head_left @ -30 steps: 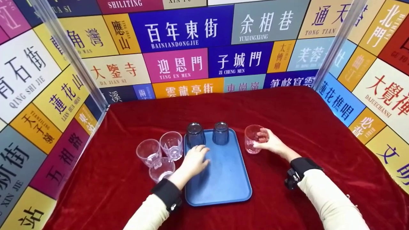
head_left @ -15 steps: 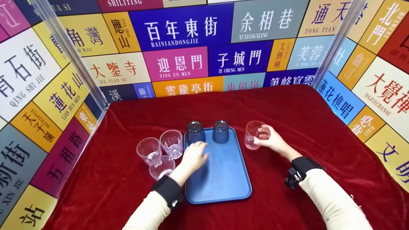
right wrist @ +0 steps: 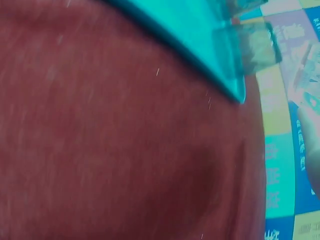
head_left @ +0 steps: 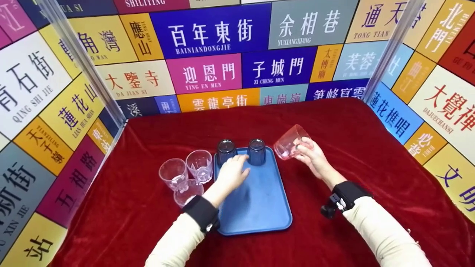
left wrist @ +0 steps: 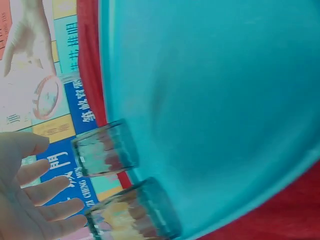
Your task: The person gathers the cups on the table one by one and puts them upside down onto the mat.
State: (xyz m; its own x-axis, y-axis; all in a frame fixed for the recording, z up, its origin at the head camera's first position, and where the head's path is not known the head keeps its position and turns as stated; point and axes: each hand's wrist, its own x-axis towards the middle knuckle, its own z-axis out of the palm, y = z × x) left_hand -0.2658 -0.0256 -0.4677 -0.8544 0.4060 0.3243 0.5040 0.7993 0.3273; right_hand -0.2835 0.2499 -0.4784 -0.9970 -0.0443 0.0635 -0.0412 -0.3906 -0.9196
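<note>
My right hand (head_left: 313, 157) grips a clear drinking glass (head_left: 292, 140), which is tilted and lifted off the cloth beside the tray's far right corner. In the right wrist view only part of this hand (right wrist: 311, 145) shows, at the right edge. Two bluish dark glasses (head_left: 226, 150) stand upside down at the far end of the blue tray (head_left: 259, 204). Over the tray's left side hovers my left hand (head_left: 233, 173), its fingers loosely extended and holding nothing. In the left wrist view those spread fingers (left wrist: 52, 195) lie close to the two dark glasses (left wrist: 106, 149).
Left of the tray, several clear glasses (head_left: 173, 174) stand bunched together on the red cloth (head_left: 148, 133). Sign-patterned walls (head_left: 207, 33) rise behind and at both sides, with clear corner posts (head_left: 89, 63).
My right hand has raised the clear glass from upright on the cloth, tilting it and moving it toward the tray. My left hand has shifted slightly forward and right over the tray.
</note>
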